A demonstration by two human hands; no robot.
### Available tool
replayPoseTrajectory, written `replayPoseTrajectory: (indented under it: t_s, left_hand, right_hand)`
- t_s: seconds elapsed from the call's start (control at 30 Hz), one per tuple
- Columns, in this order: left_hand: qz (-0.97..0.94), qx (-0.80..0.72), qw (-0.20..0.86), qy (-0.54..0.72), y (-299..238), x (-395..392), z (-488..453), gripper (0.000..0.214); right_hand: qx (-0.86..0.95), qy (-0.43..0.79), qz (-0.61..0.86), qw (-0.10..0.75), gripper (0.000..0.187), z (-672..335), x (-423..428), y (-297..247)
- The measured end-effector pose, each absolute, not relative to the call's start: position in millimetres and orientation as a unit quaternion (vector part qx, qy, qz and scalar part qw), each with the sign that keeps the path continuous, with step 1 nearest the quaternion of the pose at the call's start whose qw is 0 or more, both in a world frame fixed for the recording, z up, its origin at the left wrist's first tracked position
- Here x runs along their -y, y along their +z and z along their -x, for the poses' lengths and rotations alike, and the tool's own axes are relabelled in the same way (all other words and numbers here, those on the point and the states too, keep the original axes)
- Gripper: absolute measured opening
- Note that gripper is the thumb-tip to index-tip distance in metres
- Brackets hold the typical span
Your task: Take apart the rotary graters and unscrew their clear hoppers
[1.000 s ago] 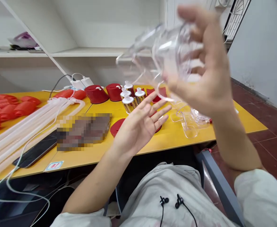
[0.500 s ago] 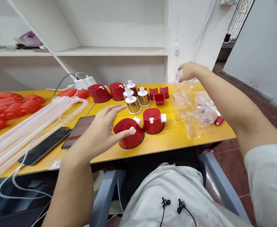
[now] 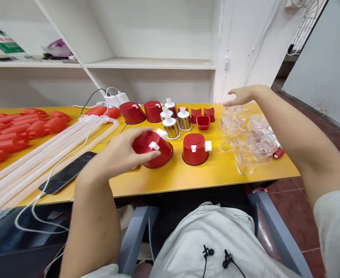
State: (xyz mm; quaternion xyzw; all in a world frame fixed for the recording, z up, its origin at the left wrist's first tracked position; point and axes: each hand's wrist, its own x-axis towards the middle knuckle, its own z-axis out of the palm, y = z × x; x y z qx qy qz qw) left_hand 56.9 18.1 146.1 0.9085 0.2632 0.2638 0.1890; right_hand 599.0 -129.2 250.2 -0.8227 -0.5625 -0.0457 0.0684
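Note:
My left hand (image 3: 123,150) grips a red grater base (image 3: 160,152) with a dark rim and white lever, its thumb in front and its fingers behind. The base is tilted over the yellow table. Just to its right a second red grater base (image 3: 195,148) stands on the table. At the back right, my right hand (image 3: 242,95) hovers over the clear plastic grater housings (image 3: 230,121), fingers and thumb apart. Part of a housing lies right below that hand. Between the hands stand several metal grater drums (image 3: 171,127) with white ends.
Two more red bases (image 3: 132,112) stand at the back, left of the drums. Small red pushers (image 3: 203,122) sit behind the second base. On the left lie orange-red plastic parts (image 3: 16,131), long translucent tubes (image 3: 51,154), a phone (image 3: 68,172) and a white cable (image 3: 50,181).
My left hand has closed on the left red base and tipped it. My right hand has lowered towards the clear housings. The view has shifted slightly left.

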Motion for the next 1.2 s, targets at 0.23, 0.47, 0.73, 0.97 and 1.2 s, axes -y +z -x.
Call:
replayPoseTrajectory:
  t_s: [0.23, 0.47, 0.73, 0.97, 1.2]
  left_hand:
    - [-0.78, -0.47, 0.153, 0.384, 187, -122, -88, 0.118]
    - [-0.789, -0.54, 0.15, 0.251, 177, -179, -103, 0.145]
    - [-0.79, -0.524, 0.173, 0.266, 139, -199, -94, 0.159]
    - [-0.796, -0.516, 0.152, 0.278, 126, -219, -81, 0.118]
    - [-0.806, -0.466, 0.134, 0.34, 111, -235, -73, 0.102]
  right_hand:
    - [0.625, -0.05, 0.776, 0.073, 0.101, -501, 139, 301]
    - [0.722, 0.071, 0.68, -0.107, 0.088, -344, 157, 278]
    - [0.699, 0.105, 0.676, -0.206, 0.102, -320, 143, 224]
    - [0.751, 0.111, 0.639, -0.123, 0.082, -335, 134, 238]
    - [0.791, 0.092, 0.601, 0.065, 0.09, -305, 112, 277]
